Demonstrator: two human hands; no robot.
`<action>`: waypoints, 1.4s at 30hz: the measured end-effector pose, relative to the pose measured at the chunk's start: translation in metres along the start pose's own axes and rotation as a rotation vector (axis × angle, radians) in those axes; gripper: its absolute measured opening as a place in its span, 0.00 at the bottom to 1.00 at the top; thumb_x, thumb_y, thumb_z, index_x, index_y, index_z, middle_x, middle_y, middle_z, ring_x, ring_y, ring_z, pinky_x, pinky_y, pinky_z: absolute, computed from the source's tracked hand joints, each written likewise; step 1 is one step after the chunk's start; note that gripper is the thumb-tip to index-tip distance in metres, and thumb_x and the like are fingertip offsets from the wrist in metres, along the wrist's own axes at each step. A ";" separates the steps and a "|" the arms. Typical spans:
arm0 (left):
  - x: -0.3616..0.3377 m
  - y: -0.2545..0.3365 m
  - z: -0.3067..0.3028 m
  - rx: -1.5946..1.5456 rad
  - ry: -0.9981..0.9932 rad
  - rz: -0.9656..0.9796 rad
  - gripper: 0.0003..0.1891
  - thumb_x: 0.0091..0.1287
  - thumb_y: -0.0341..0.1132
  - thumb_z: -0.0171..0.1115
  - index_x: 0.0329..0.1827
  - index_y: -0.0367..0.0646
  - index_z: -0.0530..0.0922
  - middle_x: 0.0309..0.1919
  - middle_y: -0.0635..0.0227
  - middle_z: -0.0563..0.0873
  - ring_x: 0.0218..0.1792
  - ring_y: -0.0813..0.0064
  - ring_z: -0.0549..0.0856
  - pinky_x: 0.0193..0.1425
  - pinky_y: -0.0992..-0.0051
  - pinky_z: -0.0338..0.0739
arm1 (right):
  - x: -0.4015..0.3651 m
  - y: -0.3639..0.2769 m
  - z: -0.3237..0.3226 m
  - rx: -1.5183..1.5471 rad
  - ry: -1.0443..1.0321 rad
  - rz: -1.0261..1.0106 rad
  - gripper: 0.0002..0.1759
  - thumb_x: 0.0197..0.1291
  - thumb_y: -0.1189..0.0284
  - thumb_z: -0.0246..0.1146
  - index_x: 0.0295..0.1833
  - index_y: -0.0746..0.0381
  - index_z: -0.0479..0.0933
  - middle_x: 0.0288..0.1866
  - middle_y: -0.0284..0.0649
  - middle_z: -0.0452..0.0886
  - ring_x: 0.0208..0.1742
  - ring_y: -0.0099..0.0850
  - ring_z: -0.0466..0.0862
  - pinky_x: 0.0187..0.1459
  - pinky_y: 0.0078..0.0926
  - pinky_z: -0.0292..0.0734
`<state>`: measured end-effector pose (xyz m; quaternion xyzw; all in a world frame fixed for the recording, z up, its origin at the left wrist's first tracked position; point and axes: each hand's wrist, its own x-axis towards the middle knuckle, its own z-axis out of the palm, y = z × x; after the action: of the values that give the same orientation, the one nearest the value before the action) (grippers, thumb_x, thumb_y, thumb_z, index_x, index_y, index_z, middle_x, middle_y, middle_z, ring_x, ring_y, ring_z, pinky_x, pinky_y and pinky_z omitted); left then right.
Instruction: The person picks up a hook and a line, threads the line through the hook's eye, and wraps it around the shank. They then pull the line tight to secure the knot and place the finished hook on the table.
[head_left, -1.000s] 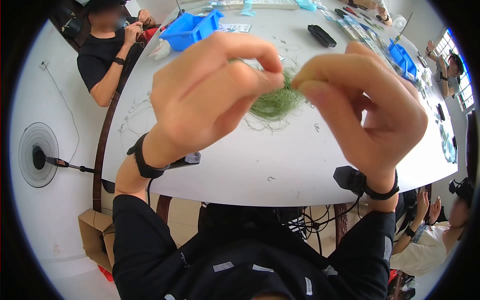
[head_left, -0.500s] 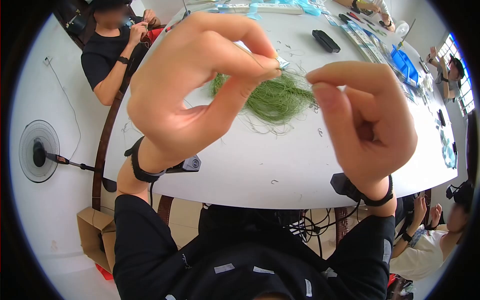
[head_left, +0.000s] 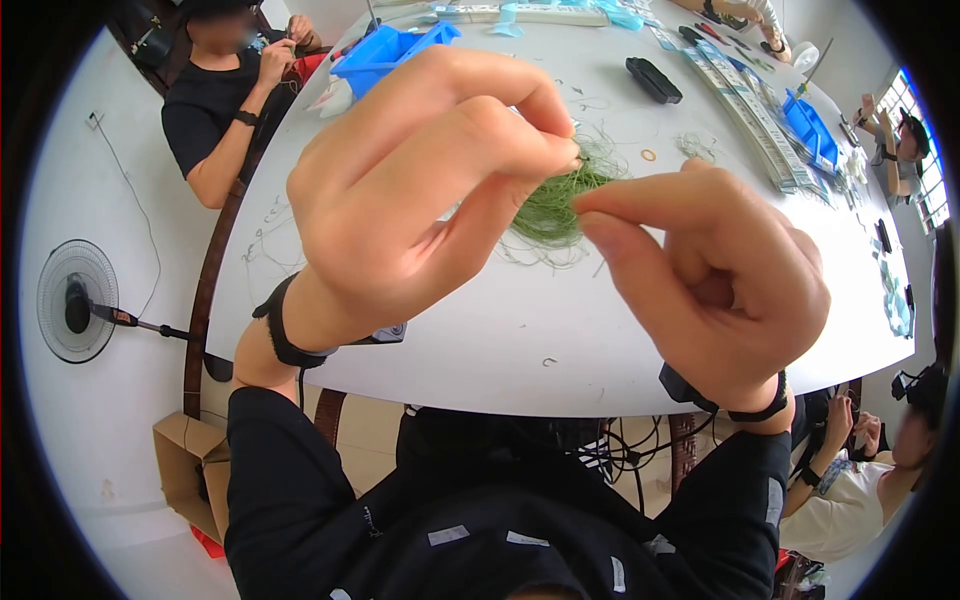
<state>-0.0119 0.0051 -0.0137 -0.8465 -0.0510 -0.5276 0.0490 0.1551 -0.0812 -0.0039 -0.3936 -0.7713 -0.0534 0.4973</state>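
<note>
L hand (head_left: 400,190), R hand (head_left: 715,275), fingers pressed tog., 1 thread tangle (head_left: 550,215), 2 blue bins (head_left: 367,80)

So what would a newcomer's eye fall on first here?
Probably the left hand and right hand, fingers curled, looming mid-view. Behind them, partly hidden, a tangle of green thread lies on the white table. A blue bin stands beyond the left hand.
</note>
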 end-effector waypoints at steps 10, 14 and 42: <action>-0.004 0.001 0.004 0.051 0.015 0.089 0.10 0.48 0.17 0.65 0.32 0.37 0.79 0.34 0.60 0.83 0.20 0.81 0.73 0.22 0.84 0.65 | -0.001 -0.003 -0.005 0.306 -0.095 0.371 0.02 0.55 0.80 0.62 0.34 0.69 0.79 0.17 0.26 0.73 0.17 0.08 0.59 0.20 0.11 0.49; -0.005 0.004 0.006 0.063 0.025 0.089 0.11 0.46 0.16 0.67 0.31 0.37 0.79 0.34 0.61 0.83 0.19 0.81 0.72 0.20 0.84 0.63 | 0.004 0.002 -0.007 0.507 -0.097 0.527 0.10 0.58 0.70 0.61 0.35 0.69 0.78 0.17 0.26 0.73 0.18 0.09 0.60 0.21 0.12 0.50; -0.001 0.003 -0.003 0.127 -0.011 0.040 0.11 0.52 0.15 0.64 0.37 0.34 0.78 0.37 0.57 0.81 0.33 0.73 0.81 0.34 0.81 0.75 | -0.006 0.012 0.019 0.141 -0.039 0.014 0.07 0.48 0.86 0.65 0.34 0.68 0.76 0.14 0.25 0.62 0.16 0.12 0.57 0.18 0.13 0.48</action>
<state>-0.0141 0.0019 -0.0134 -0.8455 -0.0676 -0.5175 0.1129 0.1503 -0.0674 -0.0224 -0.3639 -0.7799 0.0121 0.5091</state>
